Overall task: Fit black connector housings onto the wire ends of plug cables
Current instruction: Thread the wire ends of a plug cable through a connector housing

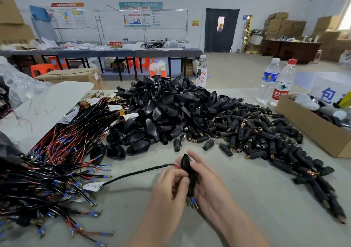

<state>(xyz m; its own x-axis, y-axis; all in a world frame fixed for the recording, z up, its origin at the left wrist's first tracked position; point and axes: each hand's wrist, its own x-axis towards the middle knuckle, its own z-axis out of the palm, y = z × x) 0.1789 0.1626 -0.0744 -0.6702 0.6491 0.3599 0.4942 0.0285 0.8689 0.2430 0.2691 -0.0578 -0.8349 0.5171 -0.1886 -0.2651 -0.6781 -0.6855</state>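
Both hands hold one black connector housing [187, 166] just above the table, near its front middle. My right hand [210, 186] cradles the housing from the right, thumb on its upper part. My left hand [171, 187] grips it from the left with curled fingers. A black cable [136, 173] with a white tag enters the housing's top end. Blue-sleeved wire ends [192, 201] stick out of its lower end. A heap of empty black housings [163, 111] lies behind. A mass of red and black cables [53, 170] covers the left.
Small black plug pieces with copper tips [256, 134] spread across the right. An open cardboard box [313, 125] stands at the right edge. Two water bottles [275, 81] stand behind it, a third bottle [202, 71] behind the heap. A white board [43, 110] leans at the left.
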